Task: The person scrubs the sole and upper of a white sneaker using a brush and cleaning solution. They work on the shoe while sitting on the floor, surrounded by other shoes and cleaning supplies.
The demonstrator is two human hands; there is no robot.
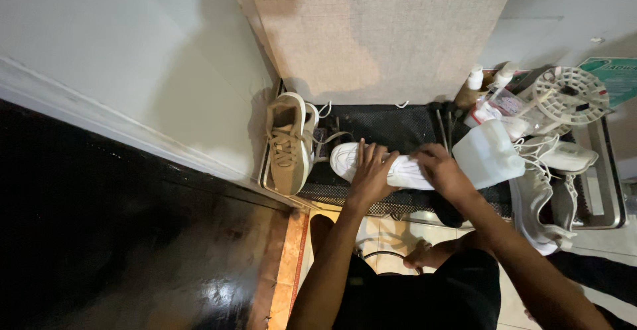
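Tan sneaker [289, 143] and plastic jug [489, 154] flank white shoe [388, 166].

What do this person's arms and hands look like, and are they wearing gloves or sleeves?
Both arms are bare from the hand back to the frame edge, with no sleeve in view. The left hand and right hand wear no gloves; no rings, watch or bracelet show. Dark clothing covers the body below.
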